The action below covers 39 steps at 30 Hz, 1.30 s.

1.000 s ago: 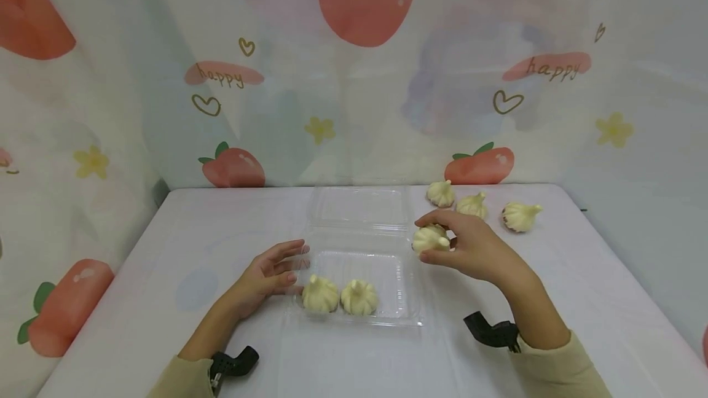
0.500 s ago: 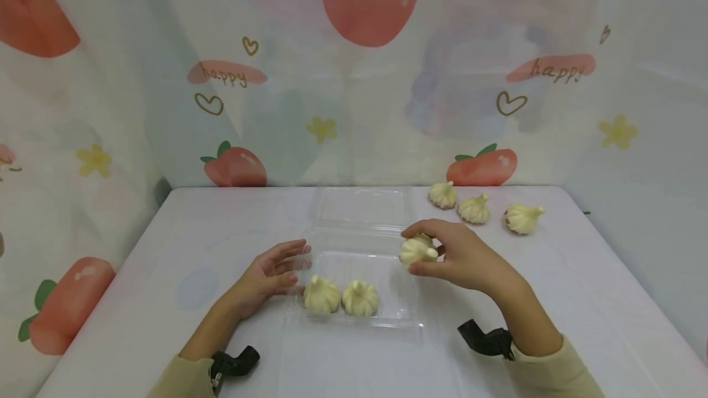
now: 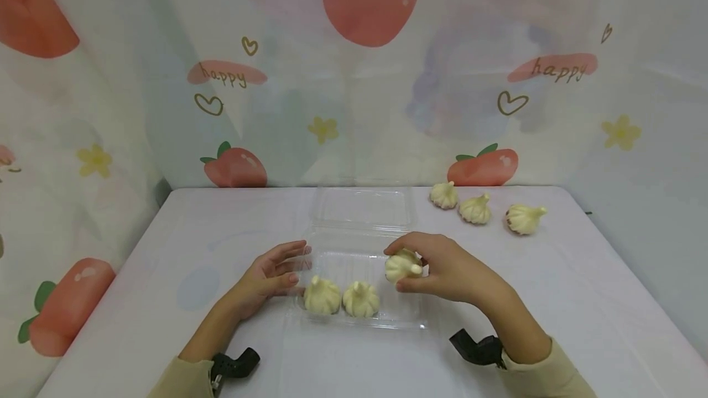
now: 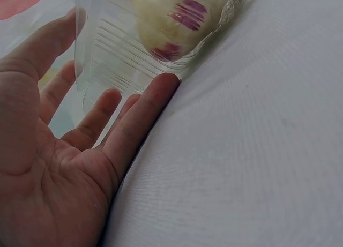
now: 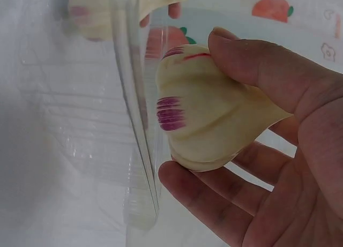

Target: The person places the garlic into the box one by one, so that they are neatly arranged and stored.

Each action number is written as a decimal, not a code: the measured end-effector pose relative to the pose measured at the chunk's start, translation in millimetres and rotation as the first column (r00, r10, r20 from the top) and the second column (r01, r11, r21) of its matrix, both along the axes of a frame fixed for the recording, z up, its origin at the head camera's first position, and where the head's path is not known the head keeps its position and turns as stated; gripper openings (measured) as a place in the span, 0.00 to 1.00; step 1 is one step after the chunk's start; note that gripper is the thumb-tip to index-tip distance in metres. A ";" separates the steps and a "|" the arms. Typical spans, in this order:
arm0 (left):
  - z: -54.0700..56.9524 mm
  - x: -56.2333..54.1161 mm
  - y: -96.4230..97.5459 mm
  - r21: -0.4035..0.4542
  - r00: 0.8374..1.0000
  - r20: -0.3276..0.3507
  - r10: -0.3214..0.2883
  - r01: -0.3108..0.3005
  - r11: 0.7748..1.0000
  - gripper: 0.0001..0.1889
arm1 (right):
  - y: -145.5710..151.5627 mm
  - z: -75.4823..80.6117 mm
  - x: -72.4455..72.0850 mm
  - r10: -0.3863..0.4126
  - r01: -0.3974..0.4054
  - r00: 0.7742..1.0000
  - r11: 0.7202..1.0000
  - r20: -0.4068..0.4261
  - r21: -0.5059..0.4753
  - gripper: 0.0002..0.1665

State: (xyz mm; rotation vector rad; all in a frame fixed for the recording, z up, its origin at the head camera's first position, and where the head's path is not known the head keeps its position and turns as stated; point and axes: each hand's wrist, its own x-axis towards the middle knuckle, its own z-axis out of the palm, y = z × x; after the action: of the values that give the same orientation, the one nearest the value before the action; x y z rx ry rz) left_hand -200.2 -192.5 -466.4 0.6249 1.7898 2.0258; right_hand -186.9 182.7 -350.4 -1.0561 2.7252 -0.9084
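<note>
My right hand (image 3: 450,269) grips a garlic bulb (image 3: 402,266) between thumb and fingers, over the right part of a clear plastic box (image 3: 381,324). Purple streaks mark the held bulb in the right wrist view, where the box's rim stands beside it. Two more garlic bulbs, a left one (image 3: 322,296) and a right one (image 3: 361,300), sit side by side along the near side of the box. At the box's left wall, my left hand (image 3: 268,275) has its fingers spread and loosely bent; in the left wrist view, fingertips (image 4: 163,86) lie against the clear plastic.
The box's lid (image 3: 362,207) lies folded back behind it. Three garlic bulbs rest at the back right of the white table (image 3: 221,226): one at the rear (image 3: 444,195), a middle bulb (image 3: 474,209) and a right-hand bulb (image 3: 525,219). A printed cloth (image 3: 354,91) hangs behind.
My right hand has carried its garlic bulb left and toward me, from beside the box to over its right part. The left hand has stayed at the box's left wall.
</note>
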 end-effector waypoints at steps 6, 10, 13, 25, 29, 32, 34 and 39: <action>1.9 0.9 -0.3 0.004 1.000 0.000 0.005 -0.005 1.000 0.35 | -5.5 -4.0 1.1 0.026 -0.026 1.000 1.000 -0.016 0.011 0.26; 2.7 1.5 -0.1 0.004 1.000 0.001 0.004 -0.004 1.000 0.35 | -8.7 -6.1 2.8 0.030 -0.030 1.000 0.999 0.005 0.045 0.26; 2.7 1.9 0.2 0.005 1.000 0.007 0.006 -0.006 1.000 0.35 | -11.3 -7.3 4.2 0.043 -0.044 0.999 0.996 0.019 0.082 0.26; 3.0 2.2 0.2 0.009 1.000 0.007 0.002 -0.002 1.000 0.36 | -19.4 -11.9 8.0 0.098 -0.102 0.995 0.981 0.029 0.168 0.22; 2.8 1.6 0.2 0.015 1.000 0.011 0.000 0.000 1.000 0.36 | -21.7 -14.2 8.5 0.109 -0.113 0.994 0.975 0.029 0.192 0.21; 2.7 1.2 0.1 0.015 1.000 0.011 -0.001 0.001 1.000 0.36 | -23.5 -15.8 9.2 0.105 -0.111 0.994 0.970 0.039 0.216 0.21; 2.8 1.1 0.1 0.013 1.000 0.008 0.000 0.000 1.000 0.36 | -24.8 -16.3 9.8 0.102 -0.108 0.994 0.966 0.040 0.234 0.22; 2.7 1.2 0.0 0.011 1.000 0.006 -0.002 0.002 1.000 0.35 | -27.8 -17.2 12.2 0.095 -0.103 0.995 0.958 0.044 0.267 0.23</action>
State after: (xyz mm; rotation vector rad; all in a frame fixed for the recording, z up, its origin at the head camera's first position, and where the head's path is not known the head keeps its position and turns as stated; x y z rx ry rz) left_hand -199.0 -192.5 -463.8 0.6234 1.7756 2.0350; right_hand -174.6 155.0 -367.5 -1.1005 2.6444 -0.5157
